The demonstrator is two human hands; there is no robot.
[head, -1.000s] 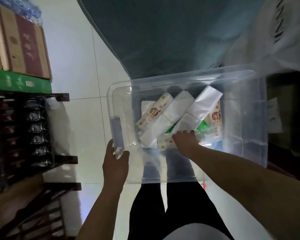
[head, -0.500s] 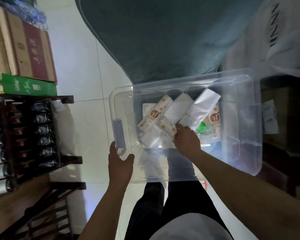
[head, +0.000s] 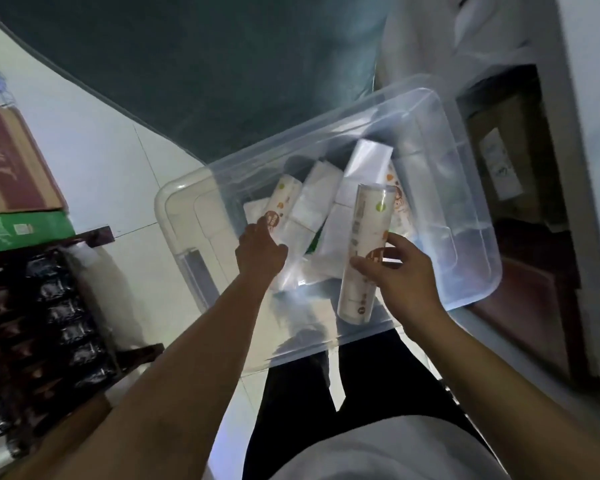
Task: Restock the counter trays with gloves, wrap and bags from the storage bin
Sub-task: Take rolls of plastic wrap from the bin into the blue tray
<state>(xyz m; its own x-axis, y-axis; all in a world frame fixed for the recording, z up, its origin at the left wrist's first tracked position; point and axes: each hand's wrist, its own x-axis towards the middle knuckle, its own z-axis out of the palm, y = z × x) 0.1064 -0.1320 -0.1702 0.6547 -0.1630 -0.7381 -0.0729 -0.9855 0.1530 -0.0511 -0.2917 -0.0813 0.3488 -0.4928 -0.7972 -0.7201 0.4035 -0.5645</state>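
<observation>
Now your right hand (head: 400, 271) grips printed roll (head: 364, 254) above clear bin (head: 465, 188), long axis 12-to-6, top tipped toward 1 o'clock. Left hand (head: 260, 252) fingers curled onto second roll (head: 281, 206) inside bin.

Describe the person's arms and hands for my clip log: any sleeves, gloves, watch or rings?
Both forearms are bare as far as the frame shows, with no sleeve in view. The left hand and right hand wear no gloves, and no watch, bracelet or ring shows on either. Lower in the frame a white top and dark trousers are visible.
</observation>
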